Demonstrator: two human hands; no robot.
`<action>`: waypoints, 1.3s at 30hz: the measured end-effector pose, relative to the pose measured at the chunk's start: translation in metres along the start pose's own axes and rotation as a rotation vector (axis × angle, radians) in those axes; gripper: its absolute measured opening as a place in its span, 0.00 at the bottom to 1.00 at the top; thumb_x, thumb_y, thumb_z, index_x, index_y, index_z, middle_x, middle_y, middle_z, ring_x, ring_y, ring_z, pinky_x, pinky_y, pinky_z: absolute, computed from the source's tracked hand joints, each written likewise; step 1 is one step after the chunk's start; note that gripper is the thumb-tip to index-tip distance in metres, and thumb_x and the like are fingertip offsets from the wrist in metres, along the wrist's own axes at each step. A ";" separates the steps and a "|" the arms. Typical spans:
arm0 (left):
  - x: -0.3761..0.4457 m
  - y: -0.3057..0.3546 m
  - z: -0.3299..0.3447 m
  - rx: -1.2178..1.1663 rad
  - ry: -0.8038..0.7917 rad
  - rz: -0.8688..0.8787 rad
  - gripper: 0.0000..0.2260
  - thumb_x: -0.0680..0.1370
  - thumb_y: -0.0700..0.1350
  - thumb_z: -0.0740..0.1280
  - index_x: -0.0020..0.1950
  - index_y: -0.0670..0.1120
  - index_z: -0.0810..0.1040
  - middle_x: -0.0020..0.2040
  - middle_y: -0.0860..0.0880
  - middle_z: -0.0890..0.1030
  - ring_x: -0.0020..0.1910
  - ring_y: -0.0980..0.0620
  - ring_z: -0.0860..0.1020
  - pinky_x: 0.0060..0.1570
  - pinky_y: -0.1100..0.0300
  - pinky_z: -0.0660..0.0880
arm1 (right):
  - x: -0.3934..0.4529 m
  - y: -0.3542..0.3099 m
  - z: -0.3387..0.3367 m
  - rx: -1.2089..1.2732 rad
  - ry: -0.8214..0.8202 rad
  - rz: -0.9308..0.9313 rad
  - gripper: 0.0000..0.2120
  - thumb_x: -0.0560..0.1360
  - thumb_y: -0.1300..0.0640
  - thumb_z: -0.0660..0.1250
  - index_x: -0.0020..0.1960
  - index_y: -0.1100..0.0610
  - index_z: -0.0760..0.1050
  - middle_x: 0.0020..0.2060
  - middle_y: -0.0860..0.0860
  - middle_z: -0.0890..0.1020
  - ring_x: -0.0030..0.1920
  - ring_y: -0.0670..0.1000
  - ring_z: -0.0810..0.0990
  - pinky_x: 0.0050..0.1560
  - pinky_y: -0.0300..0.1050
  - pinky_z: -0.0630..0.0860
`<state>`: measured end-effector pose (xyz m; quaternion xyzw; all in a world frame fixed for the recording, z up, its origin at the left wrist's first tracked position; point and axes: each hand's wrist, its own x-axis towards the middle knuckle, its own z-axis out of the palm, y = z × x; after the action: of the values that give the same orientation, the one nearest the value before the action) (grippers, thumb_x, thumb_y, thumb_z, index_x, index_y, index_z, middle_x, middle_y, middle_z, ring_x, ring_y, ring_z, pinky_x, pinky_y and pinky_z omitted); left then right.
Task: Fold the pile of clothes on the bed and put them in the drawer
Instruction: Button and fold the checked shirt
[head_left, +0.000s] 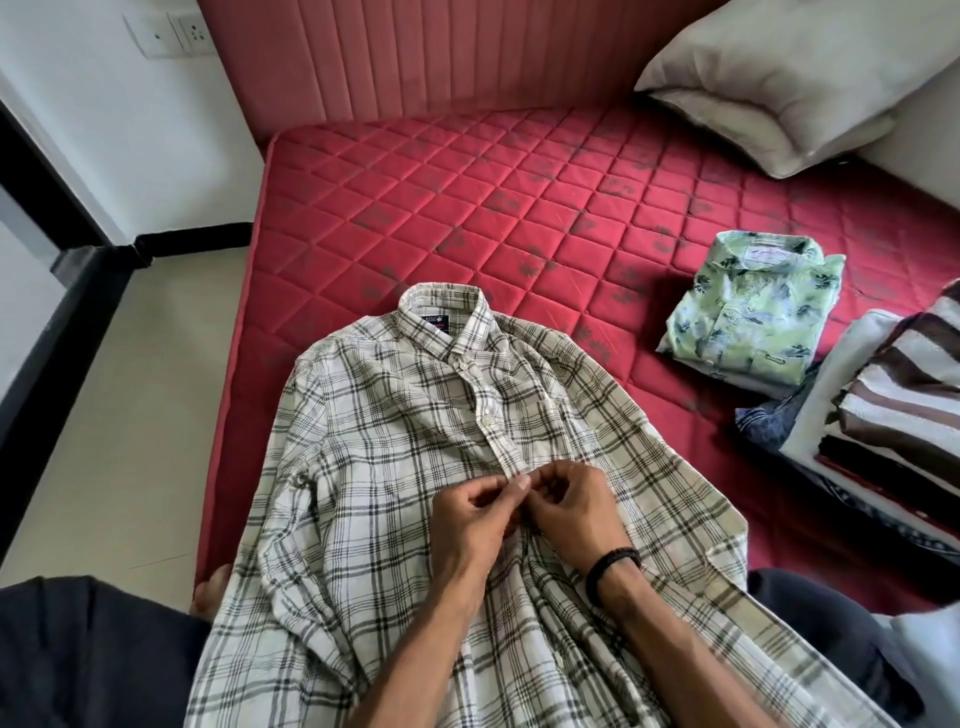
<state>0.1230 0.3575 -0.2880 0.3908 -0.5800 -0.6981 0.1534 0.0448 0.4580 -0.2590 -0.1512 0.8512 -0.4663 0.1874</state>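
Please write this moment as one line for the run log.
stage: buttoning | item: plaid shirt flat on mattress | left hand, right hand: pinch placket | folded: green shirt

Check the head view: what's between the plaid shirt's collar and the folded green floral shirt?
Only bare red quilted mattress lies between the plaid shirt collar and the green floral shirt; no garment sits in that stretch in the head view.

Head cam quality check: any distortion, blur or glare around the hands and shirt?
Head view: wide-angle bending curves the mattress edge and headboard; soft daylight, no glare; plaid shirt and both hands, left hand and right hand, are sharp; only a faint shadow lies beside the green printed shirt.
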 end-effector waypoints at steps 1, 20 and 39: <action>0.001 -0.001 0.000 0.008 0.022 0.002 0.10 0.73 0.49 0.79 0.50 0.46 0.88 0.40 0.48 0.88 0.40 0.48 0.87 0.42 0.52 0.85 | 0.000 0.000 0.000 -0.024 -0.002 -0.022 0.05 0.75 0.57 0.76 0.41 0.53 0.82 0.32 0.49 0.85 0.30 0.43 0.82 0.29 0.34 0.76; 0.017 0.000 0.006 -0.199 0.197 -0.064 0.09 0.73 0.41 0.79 0.52 0.43 0.87 0.45 0.46 0.88 0.46 0.43 0.87 0.53 0.48 0.83 | 0.011 -0.026 0.006 -0.308 0.078 -0.113 0.04 0.74 0.55 0.74 0.41 0.52 0.85 0.32 0.46 0.84 0.35 0.47 0.82 0.39 0.48 0.82; 0.110 0.051 -0.024 -0.106 -0.056 0.090 0.07 0.76 0.36 0.74 0.51 0.47 0.85 0.44 0.45 0.87 0.33 0.52 0.80 0.32 0.63 0.76 | 0.089 -0.065 0.035 -0.930 -0.079 -0.611 0.09 0.83 0.65 0.60 0.60 0.64 0.75 0.56 0.61 0.78 0.57 0.60 0.76 0.52 0.50 0.74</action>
<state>0.0575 0.2532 -0.2811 0.3361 -0.5633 -0.7308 0.1889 -0.0120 0.3597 -0.2368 -0.4754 0.8770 -0.0687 -0.0109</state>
